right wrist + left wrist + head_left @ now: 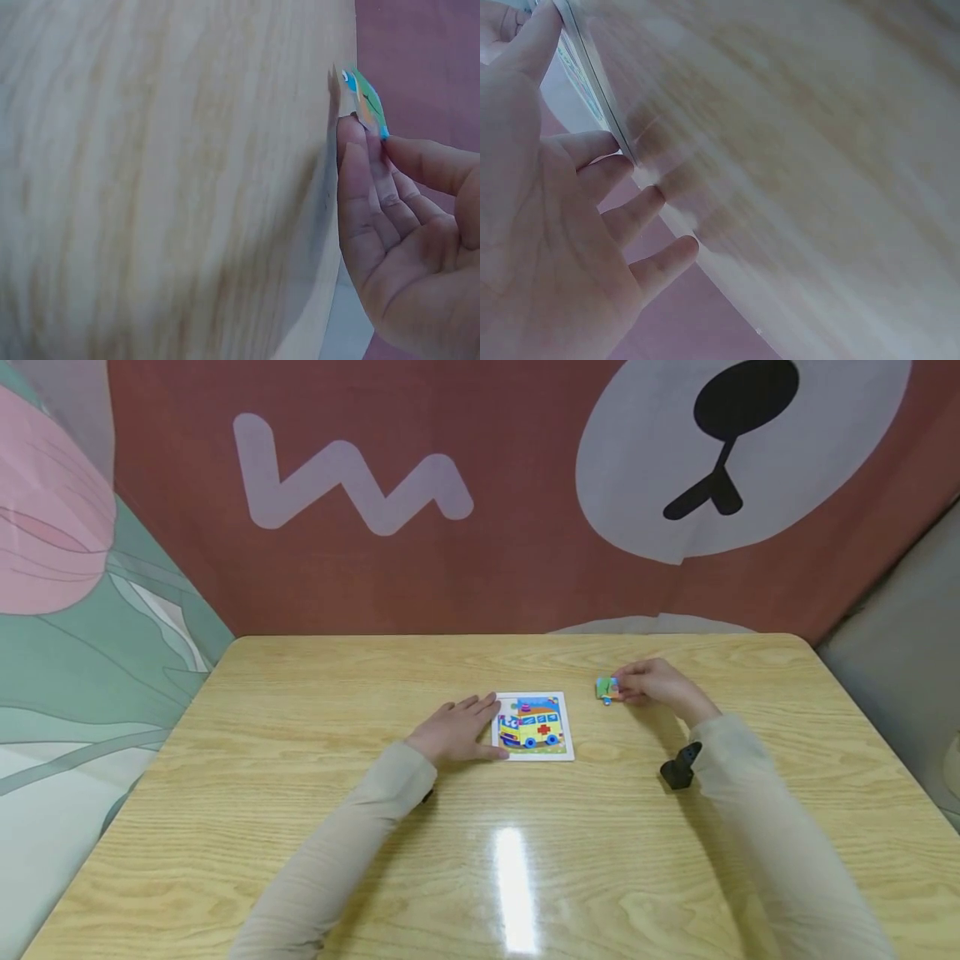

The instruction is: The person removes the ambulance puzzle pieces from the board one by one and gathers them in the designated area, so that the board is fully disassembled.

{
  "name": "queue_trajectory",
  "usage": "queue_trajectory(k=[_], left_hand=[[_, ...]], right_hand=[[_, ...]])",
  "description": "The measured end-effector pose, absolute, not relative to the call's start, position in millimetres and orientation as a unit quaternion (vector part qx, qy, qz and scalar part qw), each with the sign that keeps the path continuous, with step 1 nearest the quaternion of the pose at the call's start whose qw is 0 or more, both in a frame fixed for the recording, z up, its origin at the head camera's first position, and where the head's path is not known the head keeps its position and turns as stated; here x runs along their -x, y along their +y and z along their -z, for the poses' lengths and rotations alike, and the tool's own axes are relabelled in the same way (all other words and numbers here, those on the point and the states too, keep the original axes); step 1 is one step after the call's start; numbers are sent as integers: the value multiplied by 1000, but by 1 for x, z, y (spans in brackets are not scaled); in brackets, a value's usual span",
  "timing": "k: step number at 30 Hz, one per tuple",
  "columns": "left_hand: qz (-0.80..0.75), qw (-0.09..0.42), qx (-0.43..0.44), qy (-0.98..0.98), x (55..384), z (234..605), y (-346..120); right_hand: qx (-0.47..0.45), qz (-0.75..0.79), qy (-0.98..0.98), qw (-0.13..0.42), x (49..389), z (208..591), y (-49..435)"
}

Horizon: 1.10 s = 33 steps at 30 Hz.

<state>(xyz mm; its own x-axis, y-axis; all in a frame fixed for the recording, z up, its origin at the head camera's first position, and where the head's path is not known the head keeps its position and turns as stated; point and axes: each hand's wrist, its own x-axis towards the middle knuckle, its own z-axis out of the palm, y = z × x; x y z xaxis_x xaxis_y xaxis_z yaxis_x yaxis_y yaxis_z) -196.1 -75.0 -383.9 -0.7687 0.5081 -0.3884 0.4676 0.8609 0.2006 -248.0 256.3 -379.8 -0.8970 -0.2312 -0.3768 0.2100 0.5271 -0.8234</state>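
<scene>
A jigsaw puzzle in a white frame (569, 745) lies on the table, its picture a yellow ambulance with a red cross. A pale bare patch shows at the picture's upper left. Across the puzzle's left side rests my left hand (454, 732), fingers spread, with thumb and fingertips along the frame. The left wrist view catches the frame's edge (592, 75) beside the fingers. To the right of the puzzle, my right hand (658, 685) pinches a green and orange puzzle piece (606, 689) between thumb and fingers. In the right wrist view the piece (369, 97) is tilted, close over the table.
The wooden table (300, 710) reaches back to a reddish-brown printed cloth (375, 577) behind its far edge. A black wrist device (680, 767) sits at the right cuff. Light reflects off the tabletop in front of the puzzle.
</scene>
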Motion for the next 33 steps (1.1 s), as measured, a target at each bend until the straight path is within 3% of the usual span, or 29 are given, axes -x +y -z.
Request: queue_trajectory(k=[27,33], left_hand=[[-43,215,-260,940,198,386,-75],[-42,216,-262,940,198,387,-75]], right_hand=[[-10,481,840,252,250,382,256],[3,470,852,232,250,381,257]])
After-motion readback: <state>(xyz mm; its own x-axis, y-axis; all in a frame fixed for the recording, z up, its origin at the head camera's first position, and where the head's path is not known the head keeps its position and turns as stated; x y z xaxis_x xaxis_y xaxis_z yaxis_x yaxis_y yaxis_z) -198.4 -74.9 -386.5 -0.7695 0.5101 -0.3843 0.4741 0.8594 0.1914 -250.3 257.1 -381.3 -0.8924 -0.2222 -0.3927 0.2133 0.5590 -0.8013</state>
